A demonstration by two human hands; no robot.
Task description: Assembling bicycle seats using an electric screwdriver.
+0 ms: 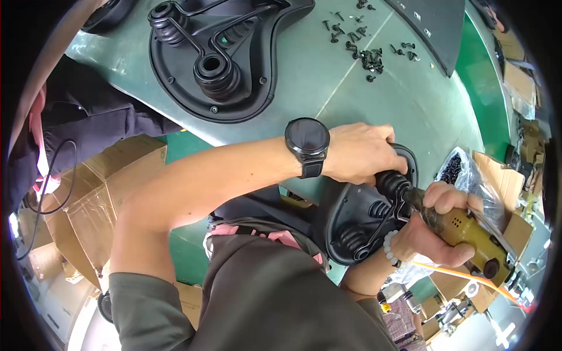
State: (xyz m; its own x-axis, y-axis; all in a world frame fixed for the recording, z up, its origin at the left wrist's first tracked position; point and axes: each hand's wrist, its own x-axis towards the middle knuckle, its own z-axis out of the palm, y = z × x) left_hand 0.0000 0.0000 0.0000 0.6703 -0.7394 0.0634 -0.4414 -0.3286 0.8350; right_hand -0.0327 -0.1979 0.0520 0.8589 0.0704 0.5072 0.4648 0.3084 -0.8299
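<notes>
My right hand (439,228), with a pale bead bracelet at the wrist, is wrapped round a yellow power screwdriver (465,231). The tool lies over a black moulded housing (342,219) near the table's front edge. Its nose reaches toward a ribbed black boot (391,182) on that housing; the bit's tip is hidden. My left hand (366,153), below a black watch, is bent over the housing's far side, its fingers closed on the housing by the boot. Some of those fingertips are out of sight. A larger black housing (257,96) with ribbed boots and bent rods lies at far left.
Loose black screws (372,58) are scattered on the green table (310,76). A bag of small dark parts (453,167) stands in a cardboard box at right. An orange hose (462,274) runs beside the tool. Cardboard boxes (111,193) and another person's dark-clothed legs (99,111) are at left.
</notes>
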